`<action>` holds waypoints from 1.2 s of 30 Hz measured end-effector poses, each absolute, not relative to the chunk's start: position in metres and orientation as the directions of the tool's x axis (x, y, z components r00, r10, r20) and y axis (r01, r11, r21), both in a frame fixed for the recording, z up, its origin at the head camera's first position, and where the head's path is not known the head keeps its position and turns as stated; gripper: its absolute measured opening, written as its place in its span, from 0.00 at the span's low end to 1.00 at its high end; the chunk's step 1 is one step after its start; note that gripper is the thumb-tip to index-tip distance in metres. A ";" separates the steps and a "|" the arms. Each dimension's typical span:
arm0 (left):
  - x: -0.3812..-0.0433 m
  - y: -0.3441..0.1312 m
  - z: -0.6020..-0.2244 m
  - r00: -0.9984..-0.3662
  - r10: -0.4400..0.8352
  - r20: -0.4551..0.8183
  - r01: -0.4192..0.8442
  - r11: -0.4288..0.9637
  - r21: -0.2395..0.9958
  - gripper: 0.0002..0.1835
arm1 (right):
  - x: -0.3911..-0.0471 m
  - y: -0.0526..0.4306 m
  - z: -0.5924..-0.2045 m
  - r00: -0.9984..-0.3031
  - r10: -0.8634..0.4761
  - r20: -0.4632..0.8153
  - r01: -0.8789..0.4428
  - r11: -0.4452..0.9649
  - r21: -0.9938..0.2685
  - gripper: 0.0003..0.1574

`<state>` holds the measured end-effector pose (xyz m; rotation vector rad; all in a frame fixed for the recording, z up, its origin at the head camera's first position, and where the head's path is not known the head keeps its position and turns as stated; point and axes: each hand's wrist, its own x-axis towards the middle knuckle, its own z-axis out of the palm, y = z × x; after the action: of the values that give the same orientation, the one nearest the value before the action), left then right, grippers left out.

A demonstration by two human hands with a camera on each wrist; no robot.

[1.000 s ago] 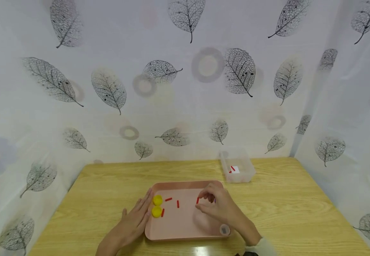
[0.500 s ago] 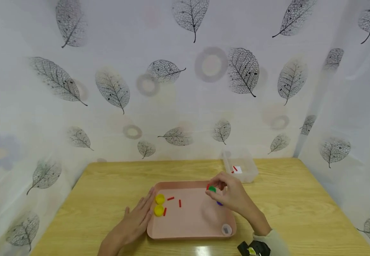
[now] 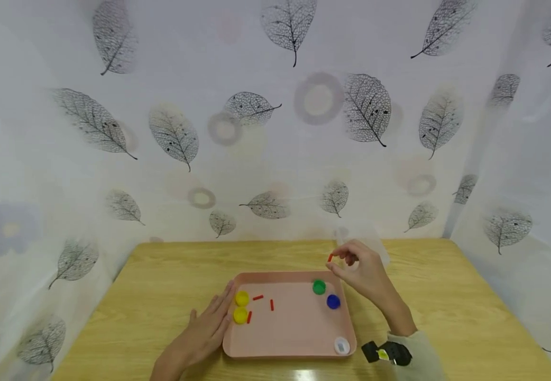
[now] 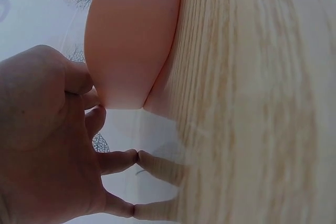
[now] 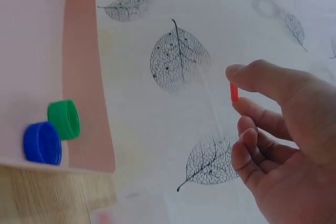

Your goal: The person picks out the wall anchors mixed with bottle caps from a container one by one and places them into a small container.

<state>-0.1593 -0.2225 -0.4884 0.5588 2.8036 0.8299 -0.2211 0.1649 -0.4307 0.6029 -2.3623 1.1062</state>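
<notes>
My right hand (image 3: pixel 368 278) pinches a small red stick (image 5: pixel 234 92) between thumb and forefinger, just beyond the far right corner of the pink tray (image 3: pixel 294 333). In the right wrist view the other fingers are curled below it. My left hand (image 3: pixel 201 330) lies along the tray's left side, fingers extended and touching its outer wall (image 4: pixel 131 40). Inside the tray, a green cap (image 3: pixel 319 287) and a blue cap (image 3: pixel 333 301) sit at right. Two yellow caps (image 3: pixel 242 298) are at left, with three red sticks (image 3: pixel 258 297) near them.
Behind my right hand stands a translucent plastic box (image 3: pixel 366 238), partly hidden. A round whitish piece (image 3: pixel 341 346) lies in the tray's near right corner. The wooden table (image 3: pixel 161 270) meets a leaf-patterned curtain (image 3: pixel 266 159) at the back and sides.
Pinching the red stick, my right hand has moved right and away from me, out over the tray's far edge towards the box. The green and blue caps are now uncovered. My left hand stays put.
</notes>
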 end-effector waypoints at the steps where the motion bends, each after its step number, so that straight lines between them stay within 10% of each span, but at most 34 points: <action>1: -0.159 -0.222 -0.489 -0.915 0.399 -0.051 0.307 0.774 0.553 0.31 | -0.223 0.168 -0.431 -0.801 -0.179 0.571 -0.554 0.583 -0.595 0.14; 36: -0.161 -0.223 -0.490 -0.919 0.389 -0.066 0.293 0.784 0.547 0.31 | -0.256 0.223 -0.489 -0.824 0.219 0.523 -0.283 0.641 -0.714 0.13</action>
<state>-0.1608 -0.2229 -0.4900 0.5403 2.8001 0.8153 -0.2558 0.2232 -0.4894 0.0503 -2.2760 1.1262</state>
